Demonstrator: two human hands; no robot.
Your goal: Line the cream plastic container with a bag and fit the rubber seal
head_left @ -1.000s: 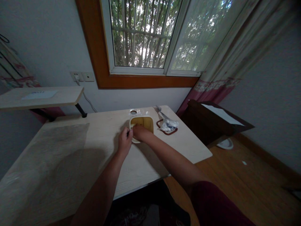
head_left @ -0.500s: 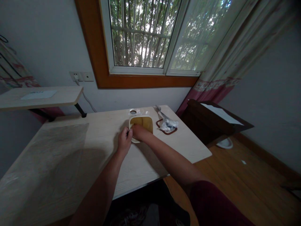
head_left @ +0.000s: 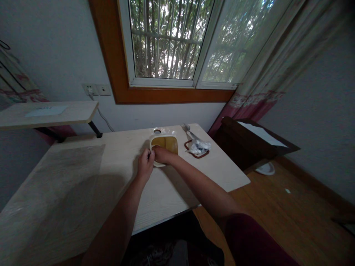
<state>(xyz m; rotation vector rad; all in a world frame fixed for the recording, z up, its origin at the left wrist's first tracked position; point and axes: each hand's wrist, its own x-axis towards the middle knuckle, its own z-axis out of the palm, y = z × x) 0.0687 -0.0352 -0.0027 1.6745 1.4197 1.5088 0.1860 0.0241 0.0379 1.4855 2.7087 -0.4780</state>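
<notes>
Forearms reach out over the pale wooden table (head_left: 83, 177) and meet at the near left corner of a square, shallow container (head_left: 169, 144) with a cream rim and a yellow-brown inside, which sits flat on the table toward its far edge. Left hand (head_left: 145, 163) is curled, knuckles up, with its fingertips against that corner; whether it grips the rim or only rests there I cannot tell. Right hand (head_left: 161, 155) lies folded over the near rim just beside it, fingers tucked under and hidden, so what they close on, if anything, cannot be made out. Judging by its look, the container is light, stiff plastic, smooth enough to slip and easy to skid on the bare wood; the raised rim at a corner seems the surest place to take it. Just past it lies a clear lid (head_left: 161, 131), and to the right a brown ring (head_left: 194, 156) with crumpled plastic (head_left: 198, 147) on it. Beyond is the window (head_left: 166, 40)
</notes>
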